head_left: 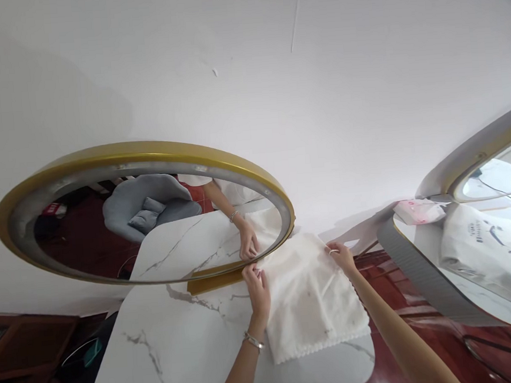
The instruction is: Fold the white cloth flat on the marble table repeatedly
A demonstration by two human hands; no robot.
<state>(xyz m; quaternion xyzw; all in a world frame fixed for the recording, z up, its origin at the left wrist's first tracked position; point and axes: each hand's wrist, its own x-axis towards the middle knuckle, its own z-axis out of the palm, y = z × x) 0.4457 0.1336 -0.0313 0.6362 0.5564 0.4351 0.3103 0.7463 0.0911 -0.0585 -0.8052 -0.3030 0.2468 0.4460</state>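
A white cloth (315, 305) with a scalloped edge lies spread over the right end of a white marble-patterned table (161, 340). Its surface shows soft creases and a few small dark specks. My left hand (257, 289), with a bracelet at the wrist, pinches the cloth's far left corner, close under the mirror's lower rim. At the far right corner, my right hand (342, 256), wearing a ring, grips the cloth's edge between thumb and fingers.
A round gold-framed mirror (146, 150) leans out above the table and reflects my left arm and a grey armchair. To the right, another table (412, 244) holds a tissue pack (418, 211) and a printed white cloth bag (485, 244). A white wall (247, 86) stands behind.
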